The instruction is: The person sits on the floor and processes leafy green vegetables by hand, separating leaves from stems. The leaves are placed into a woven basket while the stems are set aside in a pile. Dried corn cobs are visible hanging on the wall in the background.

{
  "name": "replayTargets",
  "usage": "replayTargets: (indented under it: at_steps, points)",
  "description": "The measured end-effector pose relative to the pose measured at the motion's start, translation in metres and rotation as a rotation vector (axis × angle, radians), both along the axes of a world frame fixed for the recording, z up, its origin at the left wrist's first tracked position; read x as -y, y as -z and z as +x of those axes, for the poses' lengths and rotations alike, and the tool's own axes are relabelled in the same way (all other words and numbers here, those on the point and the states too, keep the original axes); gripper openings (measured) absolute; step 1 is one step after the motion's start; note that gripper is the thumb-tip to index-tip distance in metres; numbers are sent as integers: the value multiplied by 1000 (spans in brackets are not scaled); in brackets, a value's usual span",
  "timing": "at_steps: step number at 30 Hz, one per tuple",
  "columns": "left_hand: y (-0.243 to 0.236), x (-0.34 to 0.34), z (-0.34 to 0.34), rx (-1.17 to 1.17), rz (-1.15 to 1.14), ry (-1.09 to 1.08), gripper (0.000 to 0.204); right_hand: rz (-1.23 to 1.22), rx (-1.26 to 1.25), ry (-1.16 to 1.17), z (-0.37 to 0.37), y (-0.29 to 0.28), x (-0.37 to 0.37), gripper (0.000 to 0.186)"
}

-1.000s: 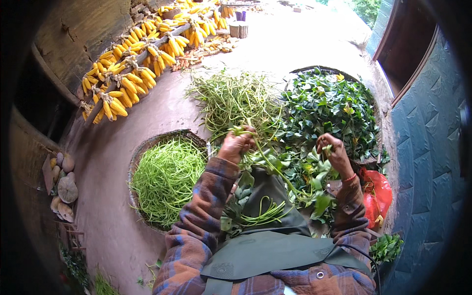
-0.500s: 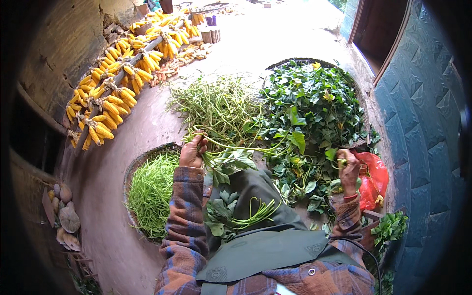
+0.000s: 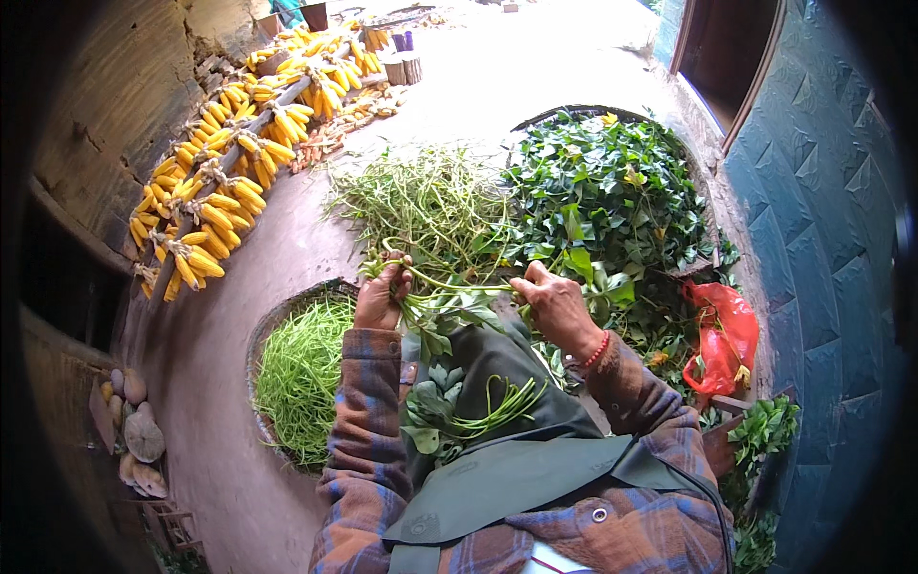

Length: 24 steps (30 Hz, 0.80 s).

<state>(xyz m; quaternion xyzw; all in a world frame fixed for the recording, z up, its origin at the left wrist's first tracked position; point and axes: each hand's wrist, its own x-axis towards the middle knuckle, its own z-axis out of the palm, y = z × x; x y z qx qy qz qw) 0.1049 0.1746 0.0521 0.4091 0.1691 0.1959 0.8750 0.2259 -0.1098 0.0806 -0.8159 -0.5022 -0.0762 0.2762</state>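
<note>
Stretched between my two hands is a long green leafy vine (image 3: 464,286), with leaves hanging under it. My left hand (image 3: 382,295) is closed around one end, together with a few leafy stems. The right hand (image 3: 558,311), with a red bead bracelet at the wrist, pinches the vine farther along. Across my dark apron lies a small bunch of leafy stems (image 3: 488,411). Beyond my hands are a heap of bare stems (image 3: 426,201) and, to its right, a big pile of leafy vines (image 3: 602,187) in a basket.
A round basket of thin green strips (image 3: 304,373) stands to my left. Ears of yellow corn (image 3: 210,206) hang on a pole along the wall. Squashes (image 3: 142,435) lie lower left. A red plastic bag (image 3: 724,340) sits by the blue door (image 3: 813,249) on the right.
My right hand has moved left from beside the red bag and now grips the vine near the middle of the view. The left hand has hardly moved.
</note>
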Motion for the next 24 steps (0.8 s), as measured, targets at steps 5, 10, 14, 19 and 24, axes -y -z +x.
replayTargets:
  at_steps: [5,10,14,19,24]
  points:
    - [4,0,3,12,3,-4,15,4,-300,-152,13,30,-6,21]
    - [-4,14,14,-21,24,-40,12,-19,-699,-342,21,59,-9,23]
    - [2,23,18,18,128,-49,21,-45,-978,-475,17,48,-11,26]
    - [1,81,11,-145,408,62,12,103,-893,-286,11,45,-6,25]
    - [18,124,14,-234,564,156,16,159,-630,-274,-2,33,-10,14]
